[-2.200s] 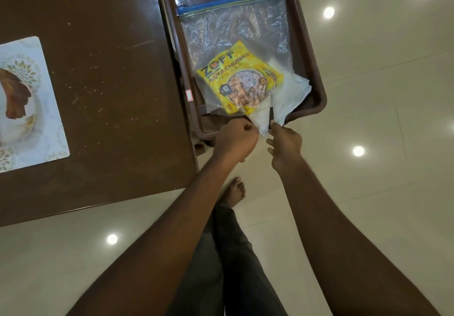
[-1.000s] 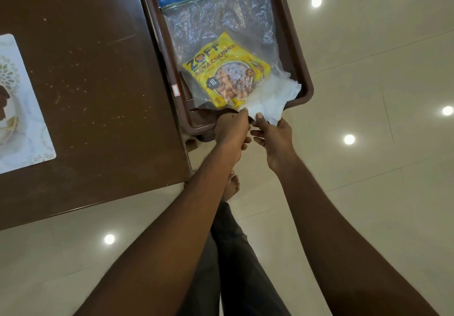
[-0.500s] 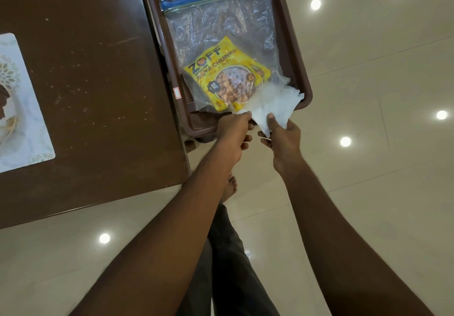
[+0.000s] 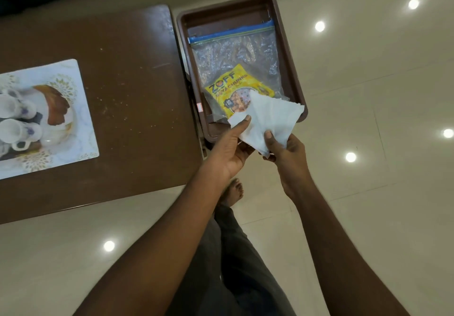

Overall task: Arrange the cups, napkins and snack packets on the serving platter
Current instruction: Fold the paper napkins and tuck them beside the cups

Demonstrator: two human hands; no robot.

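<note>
A white napkin (image 4: 269, 116) is held fanned out above the near end of the brown tray (image 4: 294, 70). My left hand (image 4: 233, 146) pinches its left corner with the thumb on top. My right hand (image 4: 285, 151) pinches its lower edge. In the tray lies a clear zip bag (image 4: 235, 52) with a blue seal, and inside it a yellow snack packet (image 4: 233, 92), partly covered by the napkin. Two white cups (image 4: 14, 119) stand on a printed placemat (image 4: 73, 129) at the far left of the brown table (image 4: 132, 109).
The tray sits just off the table's right edge, over a glossy cream tiled floor (image 4: 368, 192) with light reflections. My bare foot (image 4: 233, 190) and dark trouser leg show below the hands.
The napkin has been lifted out from beside the bag and spread between both hands. The view has shifted, and the cups and placemat have come into sight.
</note>
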